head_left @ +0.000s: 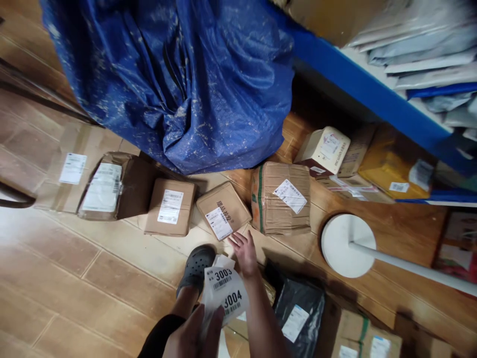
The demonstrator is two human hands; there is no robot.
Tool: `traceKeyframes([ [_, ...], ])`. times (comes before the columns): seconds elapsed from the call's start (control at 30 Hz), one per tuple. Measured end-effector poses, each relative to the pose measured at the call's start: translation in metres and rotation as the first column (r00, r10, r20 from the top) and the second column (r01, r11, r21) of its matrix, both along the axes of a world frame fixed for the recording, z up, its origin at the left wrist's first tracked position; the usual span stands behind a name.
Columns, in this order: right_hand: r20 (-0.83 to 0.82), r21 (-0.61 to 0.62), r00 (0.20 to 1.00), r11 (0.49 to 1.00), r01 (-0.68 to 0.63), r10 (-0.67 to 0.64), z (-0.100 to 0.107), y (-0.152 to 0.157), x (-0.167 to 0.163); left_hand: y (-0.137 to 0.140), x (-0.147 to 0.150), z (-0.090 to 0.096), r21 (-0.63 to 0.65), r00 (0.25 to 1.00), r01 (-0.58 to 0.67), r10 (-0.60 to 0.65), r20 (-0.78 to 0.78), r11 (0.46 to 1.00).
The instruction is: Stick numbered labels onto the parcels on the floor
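Nearest us, our left hand [194, 334] is pinching a strip of numbered labels [223, 293], printed 3003 and 3004, close to the lower edge of view. Just past it, our right hand [244, 252] is reaching forward with fingers spread, holding nothing, hovering over the floor [93, 268] beside our grey shoe [196, 266]. Its fingertips are nearing a small flat carton [222, 210] lying in a row of parcels. Farther on, a blue sack [179, 79] is slumping against the shelf edge [365, 94].
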State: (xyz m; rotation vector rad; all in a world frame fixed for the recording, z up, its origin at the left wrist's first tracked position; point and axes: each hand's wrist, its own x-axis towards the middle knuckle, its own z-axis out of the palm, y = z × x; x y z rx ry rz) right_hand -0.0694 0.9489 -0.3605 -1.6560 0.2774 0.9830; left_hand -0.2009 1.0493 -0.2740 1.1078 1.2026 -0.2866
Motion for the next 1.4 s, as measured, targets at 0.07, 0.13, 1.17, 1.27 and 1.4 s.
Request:
traceKeyframes([
  [0.07, -0.106, 0.036, 0.994, 0.999, -0.033, 0.037, 0.046, -0.016, -0.007, -0.008, -0.007, 0.022, 0.012, 1.000, -0.008, 0.008, 0.007, 1.000],
  [0.13, -0.182, 0.117, 0.979, 0.990, -0.074, 0.095, 0.097, -0.029, -0.020, -0.023, -0.017, 0.056, 0.019, 0.999, -0.031, 0.030, 0.036, 0.999],
  [1.17, 0.046, 0.130, 0.997, 0.989, -0.070, 0.065, 0.150, 0.023, -0.195, 0.048, -0.130, 0.067, -0.099, 0.944, -0.010, 0.042, 0.327, 0.995],
  [1.27, 0.061, 0.164, 0.993, 0.980, -0.112, 0.103, 0.096, 0.040, -0.200, 0.079, -0.136, 0.021, -0.101, 0.918, 0.093, -0.046, 0.393, 0.990],
  [1.4, 0.048, 0.179, 0.992, 0.976, -0.121, 0.114, 0.036, 0.056, -0.200, 0.105, -0.149, -0.034, -0.086, 0.864, 0.335, -0.269, 0.426, 0.938],
])
